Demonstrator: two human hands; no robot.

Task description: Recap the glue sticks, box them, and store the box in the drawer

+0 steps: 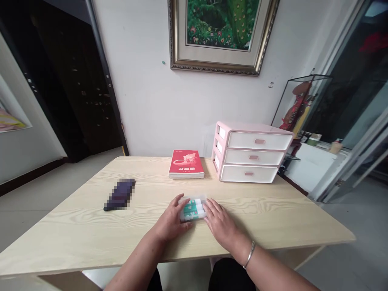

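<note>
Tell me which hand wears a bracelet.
The right hand, on the right end of the clear box: a silvery bracelet rings its wrist. The left hand, at the box's other end, wears none.

Red book (186, 163), chars illeg. (too sm.), green labels (190, 207) ditto

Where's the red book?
In the head view, the red book lies near the back edge of the table, about mid-picture, just left of the pink-and-white drawer unit.

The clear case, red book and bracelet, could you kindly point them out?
Clear case (200, 197), head view: its far edge.
Red book (186, 162), head view: its cover.
Bracelet (250, 254), head view: its band.
</note>
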